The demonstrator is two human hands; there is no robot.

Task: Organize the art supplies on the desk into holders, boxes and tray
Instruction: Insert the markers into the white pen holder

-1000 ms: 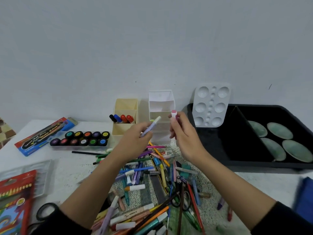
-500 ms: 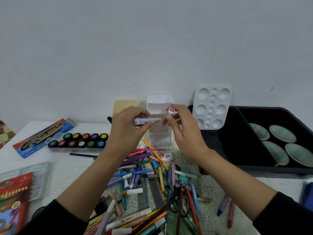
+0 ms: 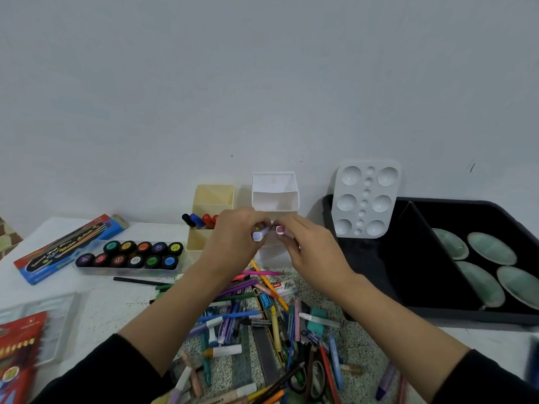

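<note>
Your two hands meet at 12 o'clock, in front of the lower half of the white holder (image 3: 275, 193). The left hand (image 3: 233, 246) has its fingers curled round one purple marker (image 3: 258, 235), and the right hand (image 3: 312, 252) pinches one pink-ended marker (image 3: 280, 229). Only the two end caps show, just beside each other; the barrels are hidden in your grip, and whether the caps touch cannot be told. At 11 o'clock one cream holder (image 3: 211, 199) carries four markers (image 3: 198, 220), their lower ends hidden behind your left hand. At 9 o'clock lie eleven paint pots (image 3: 131, 255) in two rows, with one blue brush box (image 3: 70, 246) beyond. At 2 o'clock one palette (image 3: 366, 199) with six large wells leans on the black tray (image 3: 388, 258), whose right compartment holds four green dishes (image 3: 490, 247), the nearest cut off by the frame. At 6 o'clock a pile (image 3: 262, 316) of pens and crayons too tangled to count covers the worktop (image 3: 116, 307). At 8 o'clock a red box (image 3: 17, 354) is cut off.
</note>
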